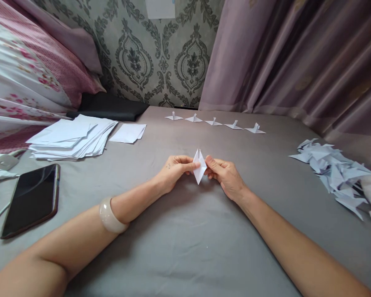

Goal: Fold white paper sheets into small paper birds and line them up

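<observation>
A white folded paper piece (199, 171), shaped like a narrow diamond with a split upper tip, is held up over the grey cloth in the middle of the head view. My left hand (177, 168) pinches it from the left, thumb across its front and fingers behind. On the other side my right hand (224, 173) has thumb and fingers closed at the paper's right edge; its fingertips are partly hidden. Beyond the hands stands a row of several small folded paper birds (214, 121) with flat, spread wings.
At the left lie a stack of white paper sheets (71, 138), a smaller pile of square sheets (129, 133) and a phone (32, 202). Behind the stack is a black folded item (111, 107). A heap of folded paper cranes (336, 169) lies at the right, beside purple curtains (284, 57).
</observation>
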`<state>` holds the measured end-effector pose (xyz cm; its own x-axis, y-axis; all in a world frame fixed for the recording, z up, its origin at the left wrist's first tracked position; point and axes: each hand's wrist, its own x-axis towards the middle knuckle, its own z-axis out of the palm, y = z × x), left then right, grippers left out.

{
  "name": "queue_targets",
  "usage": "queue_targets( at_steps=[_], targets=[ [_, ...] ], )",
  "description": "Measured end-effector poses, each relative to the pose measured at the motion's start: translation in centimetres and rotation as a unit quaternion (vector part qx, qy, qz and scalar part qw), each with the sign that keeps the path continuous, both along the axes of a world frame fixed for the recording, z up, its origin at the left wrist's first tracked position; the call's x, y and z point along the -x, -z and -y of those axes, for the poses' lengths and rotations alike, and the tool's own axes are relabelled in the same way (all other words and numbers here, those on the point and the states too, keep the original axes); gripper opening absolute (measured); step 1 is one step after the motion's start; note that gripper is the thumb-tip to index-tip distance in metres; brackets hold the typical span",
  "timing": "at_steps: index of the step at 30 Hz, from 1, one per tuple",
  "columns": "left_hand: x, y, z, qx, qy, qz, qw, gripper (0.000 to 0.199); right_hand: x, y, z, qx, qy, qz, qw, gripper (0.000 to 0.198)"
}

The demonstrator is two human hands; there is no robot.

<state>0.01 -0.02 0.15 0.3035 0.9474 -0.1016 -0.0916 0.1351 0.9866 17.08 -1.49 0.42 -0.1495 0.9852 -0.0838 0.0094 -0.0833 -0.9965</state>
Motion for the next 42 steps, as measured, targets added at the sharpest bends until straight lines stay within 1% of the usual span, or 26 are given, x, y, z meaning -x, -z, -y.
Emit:
queue_targets(
  at_steps=[2,4,8,10,12,14,16,19,21,23,25,27,29,32,35,39,42],
  targets=[
    [0.1,0.1,-0.2,0.007,-0.007,0.002,1.0,0.02,0.0,0.1,0.1,0.003,0.012,0.017,1.0,0.036],
    [0.1,0.1,-0.2,0.011,0.002,-0.001,1.0,0.021,0.0,0.2,0.1,0.005,0.024,0.022,0.999,0.032],
    [0.1,0.4,-0.3,0.01,0.018,-0.013,1.0,0.024,0.0,0.2,0.0,0.024,0.031,0.032,0.999,0.032],
    [0.1,0.6,-0.4,-0.004,0.011,-0.023,1.0,0.025,0.0,0.3,-0.1,0.034,0.038,0.045,0.998,0.033],
    [0.2,0.9,-0.5,-0.023,-0.001,-0.037,0.999,0.032,0.0,0.6,-0.1,0.036,0.055,0.067,0.996,0.034],
    [0.3,1.2,-0.5,-0.049,-0.007,-0.067,0.997,0.034,-0.1,1.0,-0.1,0.018,0.065,0.098,0.993,0.035],
    [0.3,1.4,-0.4,-0.092,-0.007,-0.116,0.989,0.026,-0.1,1.4,-0.1,-0.022,0.063,0.145,0.987,0.028],
    [0.3,1.5,-0.1,-0.175,-0.005,-0.203,0.963,0.016,0.0,1.7,0.1,-0.068,0.05,0.236,0.968,0.014],
    [0.3,1.5,0.0,-0.219,-0.004,-0.257,0.941,0.016,0.2,1.6,0.3,-0.082,0.04,0.284,0.954,0.015],
    [0.3,1.6,0.1,-0.253,-0.009,-0.298,0.92,0.018,0.4,1.4,0.5,-0.114,0.028,0.328,0.937,0.018],
    [0.4,1.6,0.0,-0.274,0.002,-0.321,0.907,0.017,0.5,1.3,0.8,-0.153,0.019,0.379,0.913,0.022],
    [0.6,1.5,-0.1,-0.28,0.032,-0.333,0.9,0.019,0.4,1.3,0.9,-0.173,0.012,0.422,0.89,0.025],
    [0.8,1.1,-0.2,-0.272,0.072,-0.339,0.898,0.024,0.0,1.3,1.1,-0.177,-0.005,0.438,0.882,0.029],
    [1.4,0.3,-0.4,-0.255,0.117,-0.345,0.895,0.03,-0.7,1.3,1.1,-0.185,-0.045,0.431,0.882,0.033],
    [1.8,-0.2,-0.7,-0.245,0.147,-0.35,0.892,0.028,-1.1,1.0,1.0,-0.187,-0.064,0.419,0.886,0.029],
    [2.1,0.1,-1.1,-0.241,0.147,-0.346,0.895,0.02,-1.1,0.7,0.8,-0.17,-0.059,0.397,0.9,0.02],
    [2.1,0.3,-1.3,-0.242,0.131,-0.347,0.897,0.016,-0.9,0.5,0.6,-0.151,-0.044,0.391,0.907,0.019]
  ],
)
